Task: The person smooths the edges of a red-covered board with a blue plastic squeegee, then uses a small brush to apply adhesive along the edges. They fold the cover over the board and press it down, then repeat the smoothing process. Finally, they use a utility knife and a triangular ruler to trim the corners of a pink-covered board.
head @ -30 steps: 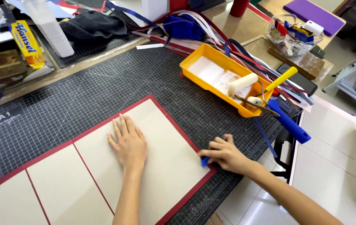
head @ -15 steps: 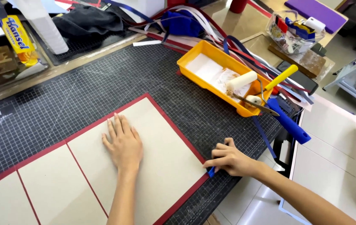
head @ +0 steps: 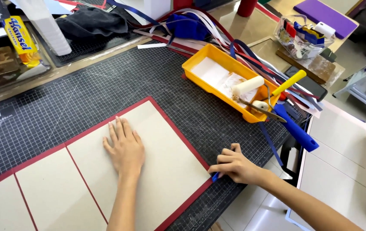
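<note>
**Hands on board panels at a cutting mat**

Seen from above, looking down at a workbench. Left hand [head: 125, 147] flat, fingers spread a little, palm pressed on a beige board panel [head: 148, 171], holding nothing. Panel one of several lying side by side on a dark red sheet [head: 178, 128], thin red strips showing between them and a red margin around the outer edge. All of it resting on a dark gridded cutting mat [head: 106, 85].

Right hand [head: 234, 167] curled at the red margin near the panel's right corner, fingers closed around a small blue tool [head: 215, 176]; only its tip visible, kind of tool not clear. Tip touching the mat just beside the red edge.

Farther back on the mat, a yellow paint tray [head: 200, 64] with white glue inside. Small white roller [head: 247, 85] lying in the tray, its yellow handle [head: 292, 81] sticking out over the rim. Blue handle [head: 296, 130] lying just beside the tray's near end. Behind the tray, a tangle of red, white and blue ribbons [head: 200, 21]. Black cloth [head: 91, 21] at the top left.
</note>
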